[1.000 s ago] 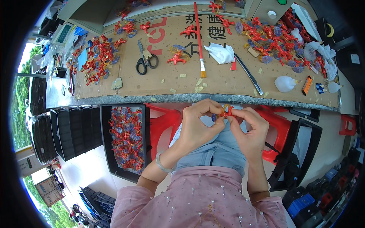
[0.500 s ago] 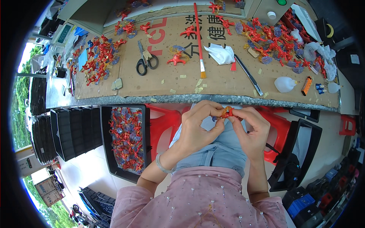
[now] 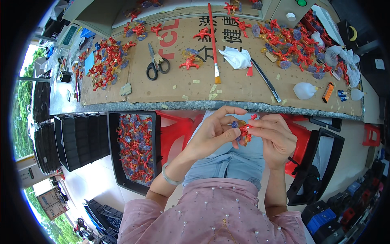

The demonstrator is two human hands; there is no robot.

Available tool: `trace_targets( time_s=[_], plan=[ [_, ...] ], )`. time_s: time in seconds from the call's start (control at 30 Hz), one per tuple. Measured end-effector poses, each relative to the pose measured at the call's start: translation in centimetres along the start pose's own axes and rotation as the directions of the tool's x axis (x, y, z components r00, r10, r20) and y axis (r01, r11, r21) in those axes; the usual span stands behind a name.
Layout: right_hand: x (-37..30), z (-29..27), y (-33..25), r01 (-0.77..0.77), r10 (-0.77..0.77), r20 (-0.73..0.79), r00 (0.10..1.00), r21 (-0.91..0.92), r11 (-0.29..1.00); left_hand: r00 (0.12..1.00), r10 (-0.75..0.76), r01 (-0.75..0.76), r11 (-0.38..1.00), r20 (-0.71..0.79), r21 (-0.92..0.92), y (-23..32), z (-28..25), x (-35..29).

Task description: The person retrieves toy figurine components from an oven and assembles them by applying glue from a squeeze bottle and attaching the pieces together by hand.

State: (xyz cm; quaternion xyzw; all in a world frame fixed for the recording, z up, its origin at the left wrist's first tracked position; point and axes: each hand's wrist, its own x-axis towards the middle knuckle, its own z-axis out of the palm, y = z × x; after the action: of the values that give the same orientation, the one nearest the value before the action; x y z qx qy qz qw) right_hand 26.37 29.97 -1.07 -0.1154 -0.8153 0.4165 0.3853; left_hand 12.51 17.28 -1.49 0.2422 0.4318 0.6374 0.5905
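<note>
Between my hands, above my lap and just short of the bench edge, is a small plastic figure [image 3: 244,131] in red, yellow and purple. My left hand [image 3: 217,132] pinches its purple and yellow side between thumb and fingers, with the index finger raised away. The fingertips of my right hand [image 3: 277,136] close on the red part; they cover some of it. Similar red figures with clear yellow and purple parts lie on the bench, one [image 3: 189,61] alone near the middle, others in a left heap [image 3: 107,61] and a right heap [image 3: 294,46].
On the cardboard-covered bench [image 3: 154,91] lie scissors [image 3: 156,65], a red-handled brush [image 3: 214,49], white cloth [image 3: 235,58], a craft knife [image 3: 266,80], a squeeze bottle [image 3: 304,90] and an orange lighter [image 3: 328,92]. A black tray [image 3: 156,142] of figures stands left of my lap, another black tray [image 3: 331,156] right.
The figure has turned and more of its purple and red parts show. My left index finger has lifted off; my right hand has shifted slightly right with its fingers regrouped.
</note>
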Motion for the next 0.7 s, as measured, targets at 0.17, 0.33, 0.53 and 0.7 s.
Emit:
trace_targets(
  time_s=[0.17,0.33,0.53,0.7],
  plan=[
    [-0.2,0.5,-0.1,-0.179,0.185,-0.101,0.978,0.061,0.982,0.983,0.089,-0.075,0.993,-0.162,0.095,-0.6,0.5,0.1],
    [-1.3,0.3,0.8,-0.477,0.508,-0.012,0.861,0.329,0.815,0.967,0.087,-0.061,0.992,-0.241,0.112,-0.8,1.2,0.1],
    [-1.3,0.5,0.7,-0.527,0.546,0.061,0.836,0.370,0.765,0.943,0.157,-0.110,0.979,-0.292,0.170,-1.3,1.3,0.1],
    [-1.5,0.5,0.9,-0.546,0.559,0.083,0.825,0.373,0.750,0.943,0.133,-0.084,0.983,-0.305,0.166,-1.0,1.5,0.0]
  ],
)
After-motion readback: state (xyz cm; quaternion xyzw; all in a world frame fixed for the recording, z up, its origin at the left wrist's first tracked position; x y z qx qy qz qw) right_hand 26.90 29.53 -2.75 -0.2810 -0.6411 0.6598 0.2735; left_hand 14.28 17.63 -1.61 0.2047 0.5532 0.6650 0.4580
